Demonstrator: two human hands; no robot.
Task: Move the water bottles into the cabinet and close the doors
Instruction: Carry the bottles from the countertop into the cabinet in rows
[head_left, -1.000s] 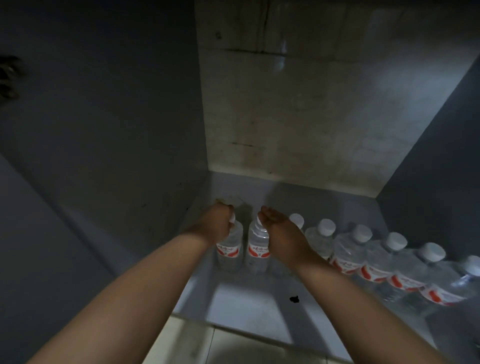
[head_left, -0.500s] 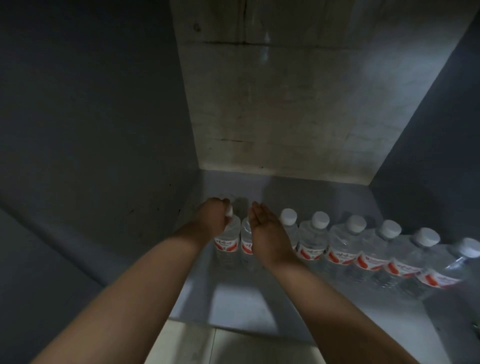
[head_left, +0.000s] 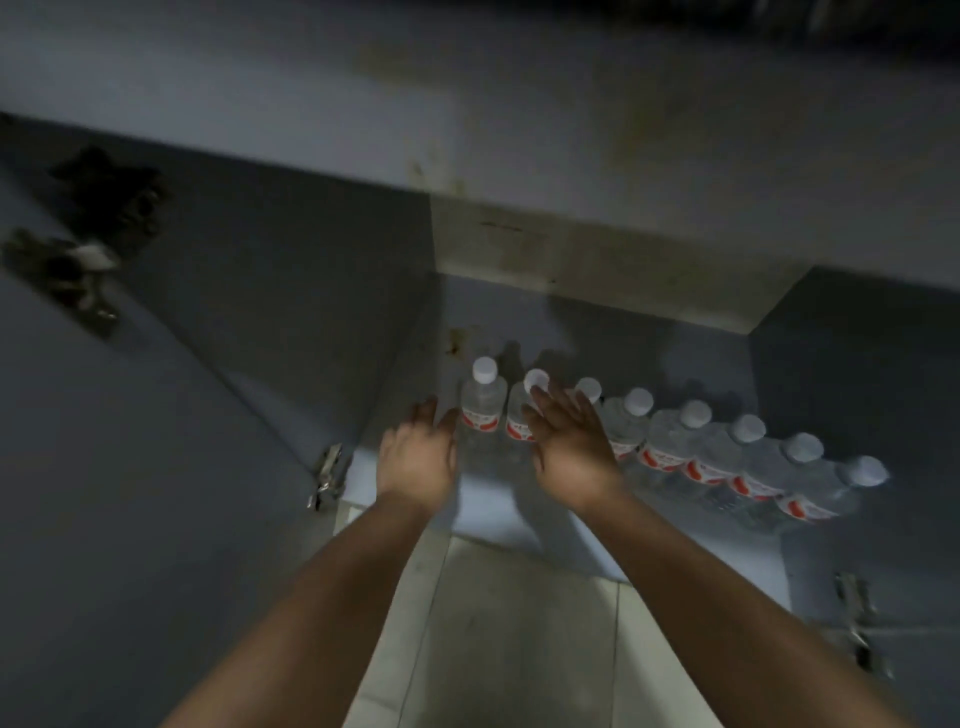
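inside the cabinet (head_left: 519, 322), eight upright water bottles (head_left: 670, 447), two empty hands

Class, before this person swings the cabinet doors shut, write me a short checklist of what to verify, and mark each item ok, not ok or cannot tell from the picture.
1. Left hand free of bottles: ok, fingers relaxed, holding nothing.
2. Right hand free: ok, fingers straight, in front of the second bottle.
3. Bottles upright in one row on the cabinet floor: ok.
4. Hands and arms out of the doors' path: not ok, both hands are inside the opening.
5. Left door open and reachable: ok.
6. All bottles moved in: cannot tell, the room outside is out of view.
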